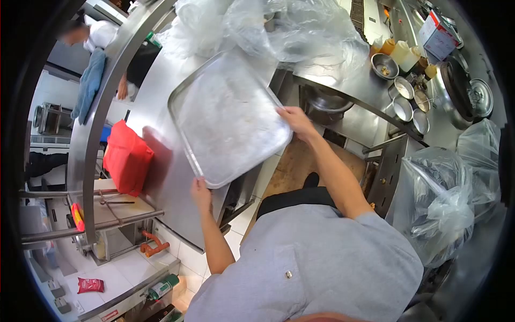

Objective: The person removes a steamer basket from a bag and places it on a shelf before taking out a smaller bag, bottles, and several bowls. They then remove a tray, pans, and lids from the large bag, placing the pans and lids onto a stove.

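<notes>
A large square metal tray (230, 121) with a raised rim is held tilted over the steel counter's edge. My left hand (200, 194) grips its near left corner, fingers closed on the rim. On the right side, my right hand (298, 122) is closed around the tray's edge. The tray's inside shows whitish smears and holds no separate object that I can make out. Clear plastic bags (230, 24) lie on the counter just beyond the tray.
A red bag (127, 158) stands left on the steel counter (166, 198). Another person (102, 35) is behind the shelf at upper left. Metal bowls (384, 66), squeeze bottles (400, 52) and a large lidded pot (453, 94) are at right, above tied plastic bags (437, 206).
</notes>
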